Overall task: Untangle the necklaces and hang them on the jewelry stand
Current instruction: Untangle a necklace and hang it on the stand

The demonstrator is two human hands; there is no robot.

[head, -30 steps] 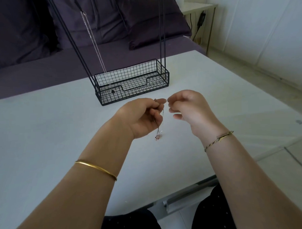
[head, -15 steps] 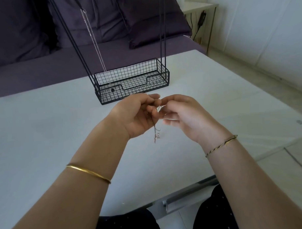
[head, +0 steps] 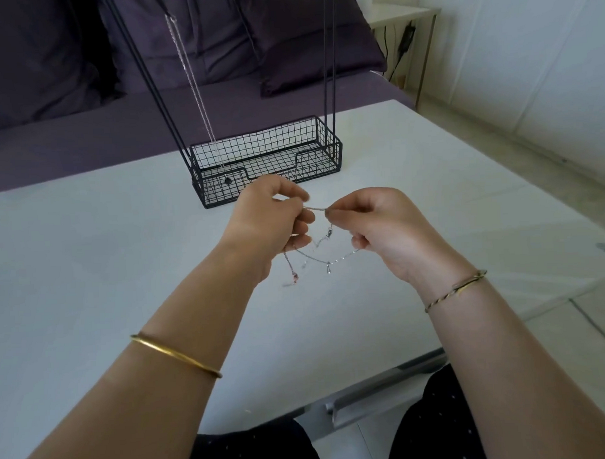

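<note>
Hands meet above the white surface [head: 90, 271], just in front of the black wire jewelry stand [head: 338, 152]. The left hand [head: 270, 218] and right hand [head: 380, 226] each close their grip in a pinch on the tangled necklaces [head: 317, 254], with a short stretch taut between them. The rest droops in loops, perhaps two strands; blur hides which. One silver chain [head: 193, 82] hangs on the stand, down into its basket.

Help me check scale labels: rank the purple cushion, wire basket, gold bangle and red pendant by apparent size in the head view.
Largest: purple cushion and wire basket, too alike to rank.
Then gold bangle, nearest camera.
Smallest: red pendant.
</note>
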